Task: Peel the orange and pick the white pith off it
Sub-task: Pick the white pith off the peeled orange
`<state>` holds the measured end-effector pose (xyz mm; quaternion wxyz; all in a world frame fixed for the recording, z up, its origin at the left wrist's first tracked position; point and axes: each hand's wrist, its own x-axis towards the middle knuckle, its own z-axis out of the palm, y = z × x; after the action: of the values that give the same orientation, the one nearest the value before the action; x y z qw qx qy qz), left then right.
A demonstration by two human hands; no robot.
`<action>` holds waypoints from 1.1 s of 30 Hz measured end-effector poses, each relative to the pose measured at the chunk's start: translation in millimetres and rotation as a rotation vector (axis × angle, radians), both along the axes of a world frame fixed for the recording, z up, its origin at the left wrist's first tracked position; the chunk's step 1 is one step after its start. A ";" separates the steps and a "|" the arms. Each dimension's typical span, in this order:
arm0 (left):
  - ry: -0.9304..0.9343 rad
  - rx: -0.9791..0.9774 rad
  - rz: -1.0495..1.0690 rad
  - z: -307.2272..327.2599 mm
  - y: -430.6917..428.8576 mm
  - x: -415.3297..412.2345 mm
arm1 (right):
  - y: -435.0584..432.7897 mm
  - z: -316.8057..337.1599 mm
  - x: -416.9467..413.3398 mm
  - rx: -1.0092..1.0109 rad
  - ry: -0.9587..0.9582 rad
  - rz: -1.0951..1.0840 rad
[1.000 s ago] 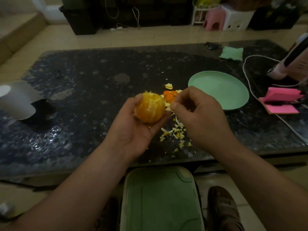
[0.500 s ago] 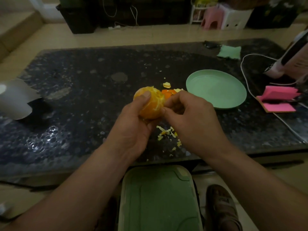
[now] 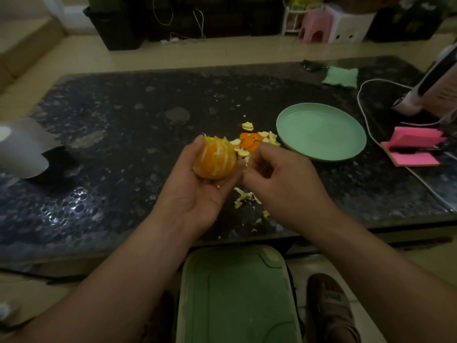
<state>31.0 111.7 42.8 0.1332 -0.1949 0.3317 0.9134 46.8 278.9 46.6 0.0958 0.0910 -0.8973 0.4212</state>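
Cups the orange (image 3: 214,158) in the left hand (image 3: 195,194), palm up, fingers curled under and round its right side, thumb pressed up its left flank. Holds it clear of the table (image 3: 111,144), over the near half, just left of the peel (image 3: 249,142). Peeled all over as far as visible: bare orange flesh streaked with white pith lines (image 3: 218,154), a ragged tuft at the top. Sets the right hand (image 3: 284,189) just beside the orange's right side, back up, fingers curled in, thumb and fingertips drawn into a narrow pinch right at the left fingertips. Cannot tell whether pinching a shred of pith or nothing. Under and between the hands, on the table, pale pith bits (image 3: 244,198) scattered toward the near edge. Beyond the hands, orange and pale pieces of peel in a small heap, just beside the rim of a green plate (image 3: 321,134). Right of the plate, a white cable (image 3: 358,97) looping past a pink notepad (image 3: 413,149). Farther back, a green cloth (image 3: 341,76). At the table's left edge, a grey sheet (image 3: 24,147). Below the near edge, between the forearms, a green plastic top (image 3: 235,293), and to its right a foot (image 3: 329,305) in a sandal.
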 end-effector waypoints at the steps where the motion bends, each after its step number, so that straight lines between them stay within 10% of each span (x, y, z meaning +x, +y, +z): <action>1: -0.023 -0.003 -0.005 -0.4 -1.0 0.1 | 0.4 0.4 -1.6 -0.007 -0.006 -0.006; 33: 0.183 -0.312 -0.127 -9.3 3.6 -3.6 | -3.4 14.0 -1.7 -0.088 0.039 -0.011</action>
<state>27.4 115.3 33.6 0.1278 -0.1079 0.4917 0.8545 45.1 275.4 60.6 0.1193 0.0901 -0.8763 0.4580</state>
